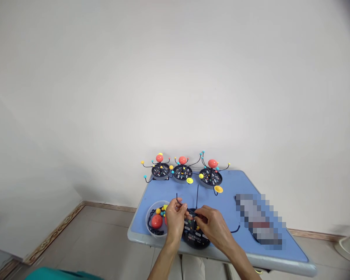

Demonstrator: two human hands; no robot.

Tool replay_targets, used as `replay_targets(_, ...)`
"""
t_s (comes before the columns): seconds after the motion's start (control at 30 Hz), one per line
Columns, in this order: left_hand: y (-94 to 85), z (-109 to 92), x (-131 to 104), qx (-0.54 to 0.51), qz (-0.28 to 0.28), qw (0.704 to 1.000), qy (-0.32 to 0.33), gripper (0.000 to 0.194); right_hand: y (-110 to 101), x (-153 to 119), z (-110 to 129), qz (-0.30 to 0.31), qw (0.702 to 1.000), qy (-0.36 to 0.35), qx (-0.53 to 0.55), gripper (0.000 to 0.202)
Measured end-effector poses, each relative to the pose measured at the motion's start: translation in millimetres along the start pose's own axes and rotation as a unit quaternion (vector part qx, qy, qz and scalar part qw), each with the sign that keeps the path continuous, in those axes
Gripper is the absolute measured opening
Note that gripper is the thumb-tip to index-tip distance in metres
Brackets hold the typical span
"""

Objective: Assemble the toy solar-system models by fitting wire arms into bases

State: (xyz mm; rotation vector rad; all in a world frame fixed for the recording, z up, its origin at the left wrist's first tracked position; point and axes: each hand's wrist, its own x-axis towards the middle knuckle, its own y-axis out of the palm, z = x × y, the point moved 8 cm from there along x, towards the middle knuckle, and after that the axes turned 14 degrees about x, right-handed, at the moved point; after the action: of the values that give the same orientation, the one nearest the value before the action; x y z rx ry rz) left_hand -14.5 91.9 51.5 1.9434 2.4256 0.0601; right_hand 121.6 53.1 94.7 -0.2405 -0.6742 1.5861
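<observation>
Near the front edge of the table, both hands work over a round black solar-system model base (196, 244) with small printed labels. My left hand (175, 217) is closed in a pinch on a thin black rod (177, 196) whose bent tip sticks up above the fingers. Fingers of my right hand (212, 224) pinch at the inner end of black rod parts above the base; they hide the exact joint. Another black rod (197, 195) points upward between the hands. A bent black rod end (236, 230) shows to the right of my right hand.
A clear bowl (148, 230) left of my left hand holds red, yellow and blue balls and black rods. Three assembled solar-system models (161, 171) (182, 174) (210, 177) line the back of the blue table (169, 190). At the right lies a blurred-out object (259, 221).
</observation>
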Motion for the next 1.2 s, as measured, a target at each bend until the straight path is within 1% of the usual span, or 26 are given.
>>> replay_targets(0.13, -0.9, 1.5, -0.6, 0.007, -0.007, 1.000, 0.007, 0.035, 2.2, 0.1, -2.7, 0.005, 1.000, 0.005, -0.017, 0.026)
replay_targets(0.37, 2.6, 19.7, 1.1, 0.029, -0.010, 0.999, -0.020, 0.027, 9.5, -2.4, -15.1, 0.011, 0.997, 0.042, -0.057, 0.027)
replay_targets(0.5, 5.1, 26.3, 0.3, 0.045, 0.001, 0.998, -0.041, 0.023, 12.3, -4.0, -21.4, 0.007, 0.994, 0.065, -0.088, 0.025)
replay_targets(0.63, 8.6, 36.9, -1.9, 0.061, 0.010, 0.995, -0.078, 0.034, 17.2, -6.6, -27.5, 0.008, 0.989, 0.085, -0.119, 0.026)
replay_targets(0.8, 17.3, 43.3, -9.0, 0.081, 0.044, 0.991, -0.098, 0.021, 17.8, -7.4, -30.1, 0.001, 0.984, 0.093, -0.151, 0.029)
replay_targets(0.87, 18.7, 42.6, -13.8, 0.088, 0.053, 0.989, -0.102, 0.020, 17.7, -7.1, -31.6, 0.002, 0.983, 0.093, -0.159, 0.030)
replay_targets(1.0, 18.8, 38.5, -22.1, 0.105, 0.064, 0.987, -0.100, 0.027, 18.2, -5.4, -35.2, 0.000, 0.985, 0.080, -0.153, 0.024)
replay_targets(1.1, 18.4, 36.6, -24.5, 0.119, 0.059, 0.986, -0.099, 0.036, 19.6, -2.7, -37.8, -0.001, 0.987, 0.068, -0.145, 0.018)
replay_targets(1.2, 17.1, 36.3, -27.4, 0.132, 0.052, 0.985, -0.097, 0.042, 20.9, 0.6, -40.5, -0.003, 0.988, 0.066, -0.142, 0.024)
